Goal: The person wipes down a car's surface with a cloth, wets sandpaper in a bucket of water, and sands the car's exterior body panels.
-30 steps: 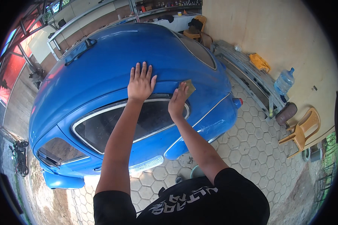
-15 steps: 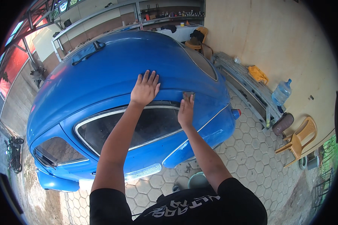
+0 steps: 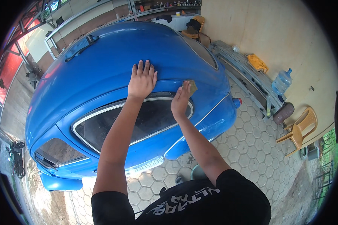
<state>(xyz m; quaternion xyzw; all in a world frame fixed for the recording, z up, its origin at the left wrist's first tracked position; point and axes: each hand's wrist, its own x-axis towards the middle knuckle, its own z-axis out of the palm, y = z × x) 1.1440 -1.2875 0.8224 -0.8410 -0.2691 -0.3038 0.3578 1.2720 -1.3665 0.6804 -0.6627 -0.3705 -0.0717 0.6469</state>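
A blue rounded car [image 3: 97, 67] fills the middle of the view, its side window [image 3: 139, 123] facing me. My left hand [image 3: 142, 83] lies flat on the roof above that window, fingers stretched out and nothing held. To its right, my right hand [image 3: 181, 102] presses a small olive-brown sheet of sandpaper [image 3: 192, 87] on the bodywork by the window's upper rear corner. Its fingers lie over the sheet, whose right part sticks out beyond them.
Hexagonal pavers [image 3: 248, 150] cover the ground. A yellow plastic chair [image 3: 299, 131], a blue water jug [image 3: 282, 82] and a metal rack [image 3: 244, 75] stand along the right wall. A greenish bucket [image 3: 197, 172] sits below me. Bottles line a shelf [image 3: 165, 8] behind the car.
My right hand has shifted slightly leftward along the bodywork, and more of the sandpaper shows. The left hand stays flat on the roof. The whole view has tilted a little.
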